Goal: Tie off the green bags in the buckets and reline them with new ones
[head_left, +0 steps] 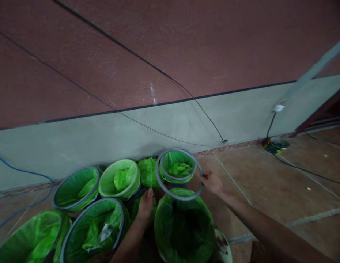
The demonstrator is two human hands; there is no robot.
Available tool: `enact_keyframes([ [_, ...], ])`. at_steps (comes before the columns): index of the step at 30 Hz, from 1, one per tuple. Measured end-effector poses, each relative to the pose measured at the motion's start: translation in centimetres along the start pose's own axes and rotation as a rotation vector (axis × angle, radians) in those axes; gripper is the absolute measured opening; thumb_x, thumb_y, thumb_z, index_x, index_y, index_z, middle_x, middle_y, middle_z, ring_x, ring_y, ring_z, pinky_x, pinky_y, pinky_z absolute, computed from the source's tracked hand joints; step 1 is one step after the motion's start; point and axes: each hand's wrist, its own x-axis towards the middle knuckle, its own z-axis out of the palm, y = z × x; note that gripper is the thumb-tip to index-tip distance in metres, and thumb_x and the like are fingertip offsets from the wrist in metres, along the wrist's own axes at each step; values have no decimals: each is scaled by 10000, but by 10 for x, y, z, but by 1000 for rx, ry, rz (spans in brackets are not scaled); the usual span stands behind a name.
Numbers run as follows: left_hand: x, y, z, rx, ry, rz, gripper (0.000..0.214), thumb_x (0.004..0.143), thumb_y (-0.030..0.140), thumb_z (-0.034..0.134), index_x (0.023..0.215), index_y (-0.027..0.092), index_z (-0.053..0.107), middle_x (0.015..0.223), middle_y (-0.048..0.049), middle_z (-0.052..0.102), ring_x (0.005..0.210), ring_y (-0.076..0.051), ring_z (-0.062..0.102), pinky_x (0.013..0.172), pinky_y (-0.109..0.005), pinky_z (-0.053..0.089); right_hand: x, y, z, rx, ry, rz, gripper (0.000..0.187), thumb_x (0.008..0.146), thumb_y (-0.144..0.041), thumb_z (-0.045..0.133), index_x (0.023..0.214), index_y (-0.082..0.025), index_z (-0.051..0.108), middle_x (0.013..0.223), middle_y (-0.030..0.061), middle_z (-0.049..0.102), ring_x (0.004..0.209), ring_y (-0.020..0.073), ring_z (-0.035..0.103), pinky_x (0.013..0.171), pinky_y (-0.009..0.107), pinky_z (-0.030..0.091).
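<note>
A thin grey ring (183, 198) is pinched at its right side by my right hand (212, 182), whose fingers are closed on it. The ring hangs over the front bin (183, 233), which is lined with a green mesh bag. Through and behind it shows a smaller green-lined bin (177, 171) with a grey rim. My left hand (146, 206) is beside the front bin's left edge, close to bunched green mesh. Its thumb points up and the other fingers are hidden, so I cannot tell what it grips.
Several more green-lined bins stand at left, among them one grey-rimmed bin (121, 213) and one pale-rimmed bin (138, 182). A blue cable (30, 171) lies at far left. Black cords run down the wall (159, 29). A dark can (276, 145) sits on the tiled floor (268, 193).
</note>
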Motion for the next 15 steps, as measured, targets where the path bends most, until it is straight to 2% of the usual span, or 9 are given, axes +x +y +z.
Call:
enact_keyframes([
  [3, -12, 11, -16, -243, -97, -167, 605, 876, 638, 294, 1115, 163, 582, 981, -131, 716, 823, -245, 696, 670, -367, 527, -41, 21, 16, -71, -64, -58, 156, 793, -235, 532, 779, -166, 671, 737, 48, 698, 676, 149, 648, 529, 207, 347],
  [5, -22, 7, -18, -204, -146, -196, 534, 864, 613, 378, 1046, 169, 613, 899, -103, 726, 767, -232, 695, 622, -328, 508, -61, 32, 30, -161, -95, -53, 160, 786, -246, 541, 799, -161, 676, 780, 67, 710, 730, 171, 662, 547, 219, 355],
  [7, -30, -2, -15, -13, -160, -151, 369, 866, 475, 472, 969, 165, 644, 829, -73, 725, 741, -211, 690, 625, -295, 491, -72, 38, 40, -235, -129, -58, 184, 792, -266, 540, 829, -156, 683, 826, 89, 720, 793, 199, 674, 582, 235, 374],
  [9, -35, -13, -10, 225, -169, -66, 247, 861, 322, 497, 929, 162, 672, 826, -55, 730, 771, -192, 688, 676, -271, 483, -78, 40, 45, -269, -159, -79, 205, 798, -273, 535, 874, -157, 685, 867, 102, 727, 845, 219, 681, 622, 248, 396],
  [12, -39, -25, -5, 517, -193, 19, 264, 870, 264, 473, 947, 162, 704, 941, -59, 745, 917, -194, 681, 777, -254, 474, -82, 42, 46, -295, -165, -73, 227, 803, -261, 525, 942, -160, 674, 926, 114, 731, 908, 235, 683, 677, 262, 425],
  [15, -42, -29, -1, 706, -194, 23, 290, 863, 248, 483, 1035, 165, 702, 1066, -74, 733, 1031, -202, 658, 847, -253, 463, -85, 46, 48, -319, -177, -59, 232, 810, -255, 515, 947, -151, 671, 958, 130, 730, 940, 249, 683, 719, 275, 444],
])
